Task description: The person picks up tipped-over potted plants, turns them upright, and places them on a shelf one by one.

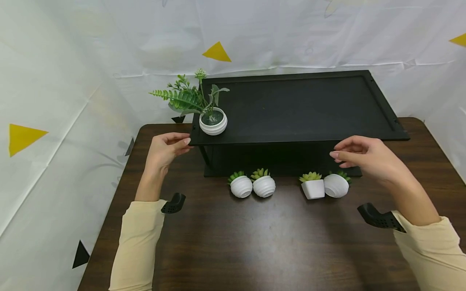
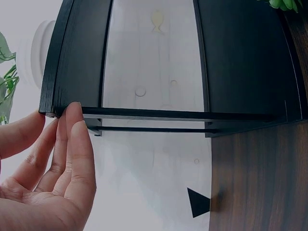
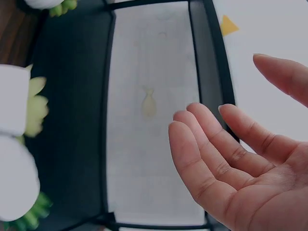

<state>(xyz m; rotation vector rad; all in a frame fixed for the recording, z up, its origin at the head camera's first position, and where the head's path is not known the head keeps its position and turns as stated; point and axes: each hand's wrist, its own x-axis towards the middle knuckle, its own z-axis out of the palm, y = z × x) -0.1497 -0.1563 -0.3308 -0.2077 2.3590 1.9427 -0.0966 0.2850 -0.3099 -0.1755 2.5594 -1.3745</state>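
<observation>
A two-tier black shelf [image 1: 302, 107] stands at the back of the brown table. My left hand [image 1: 169, 149] pinches its front left corner, thumb at the end of the upper board and fingers bunched at the underside in the left wrist view. In front of the shelf's right part, my right hand [image 1: 364, 157] hovers with loosely bent fingers and holds nothing; in the right wrist view the thumb [image 3: 284, 77] is spread away from the fingers. A leafy green plant in a ribbed white pot [image 1: 213, 123] stands on the upper board, close to the left hand.
Several small succulents in white pots line the shelf's lower front edge: two round pots [image 1: 242, 186] left of centre, a square pot [image 1: 313, 189] and a round pot [image 1: 336, 186] below the right hand. White sheeting [image 1: 273, 36] hangs behind the brown table [image 1: 269, 250].
</observation>
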